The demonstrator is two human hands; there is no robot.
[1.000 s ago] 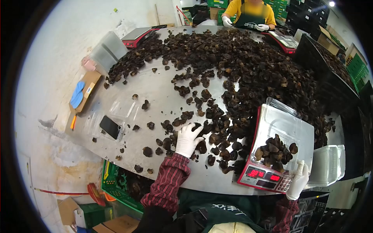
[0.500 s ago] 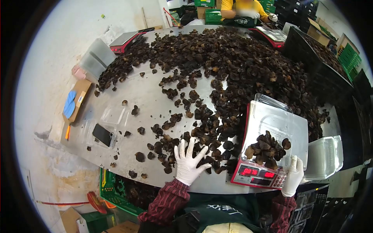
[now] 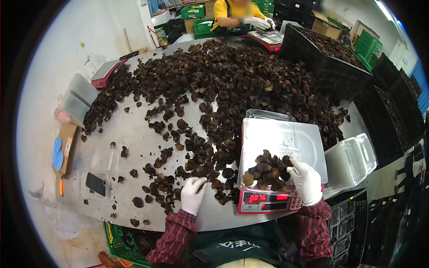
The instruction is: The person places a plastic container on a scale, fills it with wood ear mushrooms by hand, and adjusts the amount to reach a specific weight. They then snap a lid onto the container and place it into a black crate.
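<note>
My left hand (image 3: pixel 193 195), in a white glove, is closed just above the near edge of the dark dried pieces (image 3: pixel 167 183); there may be a dark piece at its fingertips, too small to make out. My right hand (image 3: pixel 305 181), also gloved, reaches over the front right of the red scale (image 3: pixel 268 208), its fingers at the right side of a small heap of dark pieces (image 3: pixel 267 171). That heap lies in a clear plastic tray (image 3: pixel 270 139) on the scale plate. Red digits on the display read 0.076.
The large dark heap (image 3: pixel 223 71) covers the far table. Stacked clear containers (image 3: pixel 347 163) stand right of the scale. A phone (image 3: pixel 95 184) lies at left, near a cardboard box (image 3: pixel 66 145). Across the table, a person in yellow (image 3: pixel 232 15) works at another scale (image 3: pixel 268 38).
The view has shifted to the right. My left hand has gone from spread fingers to closed. My right hand has moved from the scale's front corner to the pieces in the tray.
</note>
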